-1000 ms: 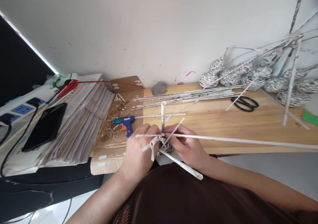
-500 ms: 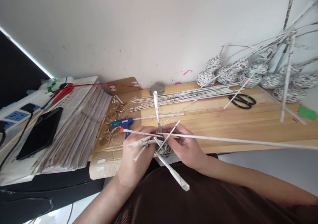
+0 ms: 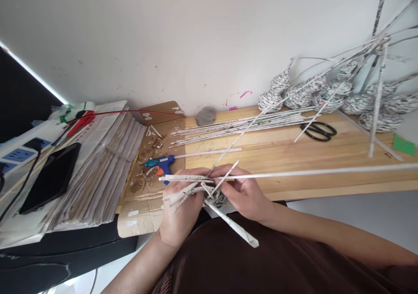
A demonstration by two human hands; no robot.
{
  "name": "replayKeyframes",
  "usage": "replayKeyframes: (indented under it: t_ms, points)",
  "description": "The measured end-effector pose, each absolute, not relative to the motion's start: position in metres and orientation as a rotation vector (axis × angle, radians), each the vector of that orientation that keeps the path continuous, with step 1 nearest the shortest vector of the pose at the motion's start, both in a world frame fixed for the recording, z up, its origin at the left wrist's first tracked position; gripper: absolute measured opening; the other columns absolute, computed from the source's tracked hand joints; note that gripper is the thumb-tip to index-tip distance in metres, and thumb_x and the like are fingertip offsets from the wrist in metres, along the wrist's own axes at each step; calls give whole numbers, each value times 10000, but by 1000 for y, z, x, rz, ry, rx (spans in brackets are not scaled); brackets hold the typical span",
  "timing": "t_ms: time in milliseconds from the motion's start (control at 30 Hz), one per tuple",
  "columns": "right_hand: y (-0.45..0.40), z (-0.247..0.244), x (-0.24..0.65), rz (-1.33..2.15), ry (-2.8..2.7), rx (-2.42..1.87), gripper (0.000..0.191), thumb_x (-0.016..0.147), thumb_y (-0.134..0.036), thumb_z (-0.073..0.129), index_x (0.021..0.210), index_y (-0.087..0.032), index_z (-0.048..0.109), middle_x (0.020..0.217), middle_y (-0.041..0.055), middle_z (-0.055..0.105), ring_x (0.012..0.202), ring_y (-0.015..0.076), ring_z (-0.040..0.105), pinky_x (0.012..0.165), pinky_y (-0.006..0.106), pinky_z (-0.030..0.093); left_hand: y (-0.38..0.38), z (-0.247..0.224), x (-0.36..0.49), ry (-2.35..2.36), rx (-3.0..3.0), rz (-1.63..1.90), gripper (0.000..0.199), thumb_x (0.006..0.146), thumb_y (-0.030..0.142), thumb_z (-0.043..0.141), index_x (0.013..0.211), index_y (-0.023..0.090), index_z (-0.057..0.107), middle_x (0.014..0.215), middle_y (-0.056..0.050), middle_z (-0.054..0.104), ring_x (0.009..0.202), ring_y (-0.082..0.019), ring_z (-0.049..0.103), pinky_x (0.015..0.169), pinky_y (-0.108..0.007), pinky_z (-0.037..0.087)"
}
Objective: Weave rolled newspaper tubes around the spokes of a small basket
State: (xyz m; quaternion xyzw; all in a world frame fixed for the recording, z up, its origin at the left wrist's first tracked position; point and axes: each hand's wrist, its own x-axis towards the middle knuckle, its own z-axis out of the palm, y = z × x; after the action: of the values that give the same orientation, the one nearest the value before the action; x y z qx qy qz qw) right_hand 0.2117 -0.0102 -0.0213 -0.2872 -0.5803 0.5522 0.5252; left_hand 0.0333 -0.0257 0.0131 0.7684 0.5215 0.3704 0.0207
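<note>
At the near edge of the wooden tabletop [image 3: 271,155], you appear to be at an interlacing step, and the next move seems to call for firm pressure where the paper tubes [image 3: 294,174] cross. The woven paper piece [image 3: 219,198], rounded and grey-white, sits between your left hand [image 3: 184,213], curled closed against its side, and your right hand [image 3: 250,196], pinched shut at its top. The tubes splay outward stiffly, one flaring at its tip
</note>
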Motion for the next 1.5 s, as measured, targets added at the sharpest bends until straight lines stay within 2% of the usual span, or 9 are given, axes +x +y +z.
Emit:
replayKeyframes:
  t_ms: [267, 467, 633, 767, 967, 1167, 1333, 1500]
  points:
    - [-10, -24, 208, 1415, -1254, -701, 118, 923, -302, 699, 1005, -219, 711, 999, 45, 716, 893, 165, 672, 792, 292, 544, -23, 13, 32, 1521, 2264, 1177, 119, 908, 164, 656, 893, 239, 747, 930, -15, 778, 888, -191, 738, 841, -340, 591]
    - [-14, -25, 208, 1398, -1226, -659, 68, 946, -289, 670, 940, -222, 659, 1037, 45, 700, 889, 156, 663, 792, 291, 537, -24, 12, 33, 1447, 2065, 1279, 71, 919, 190, 673, 918, 235, 727, 943, -18, 763, 945, -184, 729, 898, -343, 587]
    - [-15, -24, 208, 1442, -1196, -675, 158, 949, -356, 658, 893, -211, 628, 1033, 55, 684, 794, 148, 639, 647, 272, 512, -25, 4, 32, 1441, 1981, 1301, 52, 914, 185, 673, 937, 223, 700, 974, -36, 749, 984, -196, 724, 929, -377, 590]
    - [-13, -27, 208, 1408, -1230, -675, 170, 954, -366, 650, 885, -212, 627, 986, 53, 681, 853, 173, 652, 702, 298, 527, -25, 1, 33, 1421, 1975, 1283, 59, 921, 169, 647, 938, 220, 670, 1012, -53, 743, 1002, -208, 726, 910, -391, 605]
    - [-12, -30, 207, 1350, -1189, -677, 131, 935, -333, 677, 885, -215, 646, 1084, 67, 678, 870, 165, 658, 724, 302, 539, -21, 1, 34, 1401, 1973, 1245, 84, 901, 148, 655, 944, 220, 658, 1019, -69, 732, 1030, -229, 719, 926, -412, 603]
    - [-9, -23, 205, 1534, -1006, -792, 294, 777, -400, 829, 767, -195, 618, 772, 5, 673, 638, 124, 590, 606, 278, 508, -19, -2, 32, 1424, 1907, 1266, 52, 909, 164, 648, 913, 215, 635, 1018, -69, 728, 978, -219, 726, 915, -407, 601]
    - [-4, -21, 206, 1678, -978, -809, 332, 739, -444, 844, 839, -153, 720, 764, 14, 663, 684, 132, 591, 642, 284, 512, -20, 0, 34, 1462, 2011, 1265, 59, 917, 159, 633, 911, 217, 644, 995, -56, 734, 991, -216, 720, 907, -400, 590]
    - [-3, -18, 203, 1666, -867, -877, 338, 752, -463, 833, 898, -169, 750, 760, 9, 677, 619, 112, 574, 576, 260, 480, -21, 1, 35, 1452, 2076, 1289, 87, 913, 132, 622, 922, 212, 656, 973, -58, 719, 996, -222, 718, 920, -414, 579]
